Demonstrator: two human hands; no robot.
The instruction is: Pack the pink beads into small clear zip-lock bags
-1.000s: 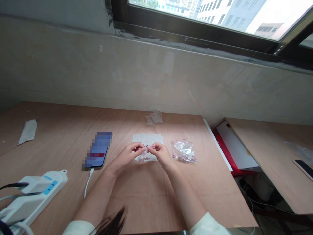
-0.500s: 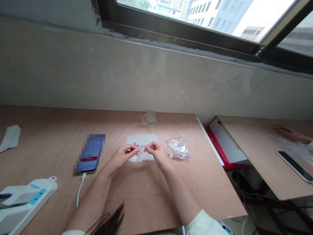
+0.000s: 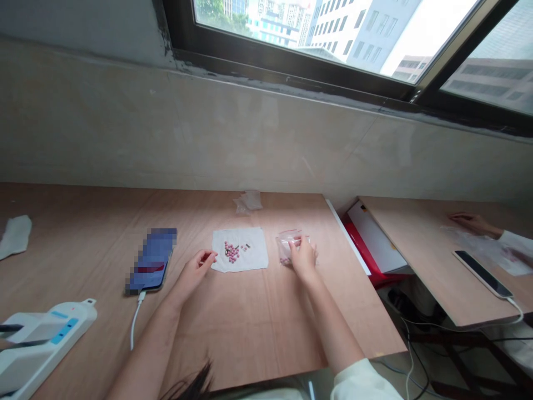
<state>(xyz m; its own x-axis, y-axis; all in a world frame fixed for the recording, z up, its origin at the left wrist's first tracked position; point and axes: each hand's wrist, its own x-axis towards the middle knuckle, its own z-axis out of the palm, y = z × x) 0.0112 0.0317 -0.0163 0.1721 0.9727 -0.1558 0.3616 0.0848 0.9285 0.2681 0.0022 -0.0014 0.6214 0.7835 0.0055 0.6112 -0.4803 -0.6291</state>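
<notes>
A white cloth-like sheet point(image 3: 254, 260) lies flat on the table, with a cluster of small pink beads point(image 3: 234, 254) and a few dark bits on its left half. My left hand point(image 3: 199, 265) is at the sheet's left edge, its fingertips pinched together; what they hold, if anything, is too small to make out. To the right of the sheet lies a clear plastic bag point(image 3: 283, 240) with a red zip line and pinkish beads inside. My right hand point(image 3: 305, 256) is on this bag, thumb and fingers gripping it and covering much of it.
Small clear bags point(image 3: 250, 201) lie near the wall. At left are a phone point(image 3: 153, 261) on a white cable, a power strip point(image 3: 54, 339) and a white scrap point(image 3: 15, 236). Across a gap, another person's hand point(image 3: 474, 222) rests over plastic on a second table, near another phone point(image 3: 483, 274).
My hands have moved apart from the thin reddish strand they held above the sheet. The right went over to the plastic bag, the left slightly left. The sheet and beads are now uncovered.
</notes>
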